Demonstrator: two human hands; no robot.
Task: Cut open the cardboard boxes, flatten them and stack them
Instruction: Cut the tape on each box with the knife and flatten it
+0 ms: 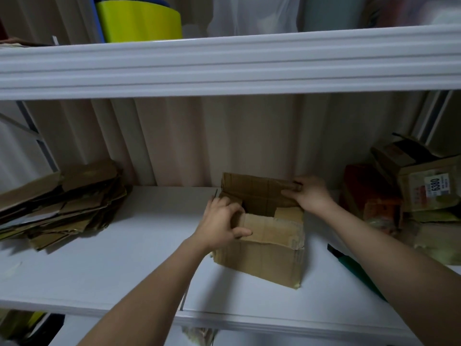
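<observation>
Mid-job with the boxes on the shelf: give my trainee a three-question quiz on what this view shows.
1. True or false: both hands grip the open box.
2. The flattened cardboard pile lies on which side of that box? A) left B) right C) behind
3. Fill in: the label on a box at the right reads ____.

Key: 1 true: the left hand holds the near flap, the right hand the far flap. 2 A. 3 6380.

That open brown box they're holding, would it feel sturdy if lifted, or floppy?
Probably floppy: the cardboard box has creased, bent flaps and worn edges. Likely light too, since what shows of its inside looks empty. The left hand and right hand grip opposite flaps.
</observation>
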